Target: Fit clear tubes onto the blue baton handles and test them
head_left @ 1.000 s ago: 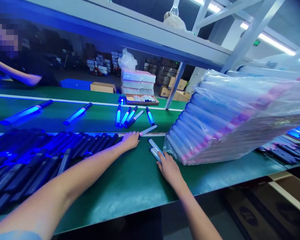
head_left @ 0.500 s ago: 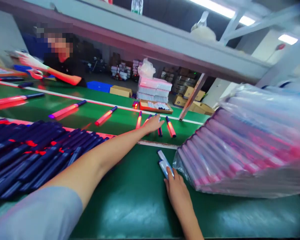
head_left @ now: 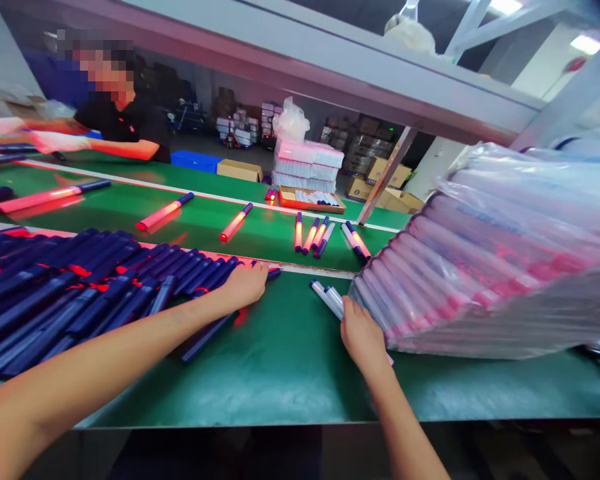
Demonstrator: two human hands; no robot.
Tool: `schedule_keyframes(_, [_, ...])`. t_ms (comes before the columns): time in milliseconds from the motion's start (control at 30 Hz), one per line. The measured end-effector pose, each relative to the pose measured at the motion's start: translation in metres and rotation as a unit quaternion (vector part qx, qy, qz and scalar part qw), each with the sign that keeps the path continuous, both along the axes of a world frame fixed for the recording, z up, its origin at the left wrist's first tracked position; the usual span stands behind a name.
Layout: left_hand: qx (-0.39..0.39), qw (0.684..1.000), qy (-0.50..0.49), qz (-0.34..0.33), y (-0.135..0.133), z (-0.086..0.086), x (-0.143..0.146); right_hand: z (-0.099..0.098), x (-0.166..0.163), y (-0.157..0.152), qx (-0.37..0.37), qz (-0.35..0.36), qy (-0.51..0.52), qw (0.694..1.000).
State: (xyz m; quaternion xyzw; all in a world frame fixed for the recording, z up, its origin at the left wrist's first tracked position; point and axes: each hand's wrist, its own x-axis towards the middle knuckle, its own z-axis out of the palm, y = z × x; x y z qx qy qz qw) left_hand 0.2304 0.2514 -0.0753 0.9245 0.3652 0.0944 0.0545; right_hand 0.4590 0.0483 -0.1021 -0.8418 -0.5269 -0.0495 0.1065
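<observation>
My left hand (head_left: 247,283) has its fingers curled over the right end of a pile of dark blue sticks (head_left: 105,267). A dark stick end (head_left: 275,273) pokes out past its fingertips; the grip itself is partly hidden. Below that hand, a separate dark stick (head_left: 207,340) lies slanted on the green bench. To the right, my right hand (head_left: 363,333) is closed around white light sticks (head_left: 327,297), whose pale ends point up and left. A pinkish tip shows under its wrist. Right beside this hand are clear plastic bags of pink-white light sticks (head_left: 430,287).
Lit red light sticks (head_left: 165,212) lie along the green belt (head_left: 205,193) behind the bench. An open orange box (head_left: 310,203) holds more sticks. Across the belt, a co-worker in white gloves (head_left: 60,141) handles sticks. A slanted metal post (head_left: 385,177) stands behind the bags.
My left hand has drawn back from the sticks on the belt, leftward to the dark pile. My right hand stays on the white light sticks. The lit sticks have shifted right.
</observation>
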Motion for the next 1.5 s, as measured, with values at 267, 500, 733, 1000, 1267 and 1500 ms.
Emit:
schedule_keyframes(267, [-0.299,0.866,-0.383,-0.115,-0.078,0.001,-0.007,0.016,-0.046,-0.005,0.267,0.093,0.528,0.801])
schedule_keyframes(500, [-0.526,0.696,-0.470,-0.134,-0.106,-0.036,-0.008,0.049,-0.063,0.030,0.536,0.029,0.643,0.546])
schedule_keyframes(733, [-0.500,0.767,-0.364,-0.170,-0.114,-0.043,-0.018,0.081,-0.078,0.052,0.550,0.087,0.691,0.461])
schedule_keyframes(1000, [-0.566,0.719,-0.362,-0.178,-0.115,-0.037,-0.015,0.082,-0.081,0.051,0.529,0.148,0.670,0.498])
schedule_keyframes(1267, [-0.639,0.641,-0.384,-0.183,-0.118,-0.041,-0.014,0.081,-0.088,0.047,0.535,0.177,0.610,0.556])
schedule_keyframes(1500, [-0.797,0.444,-0.353,-0.208,-0.112,-0.038,-0.018,0.077,-0.090,0.051,0.503,0.256,0.678,0.472])
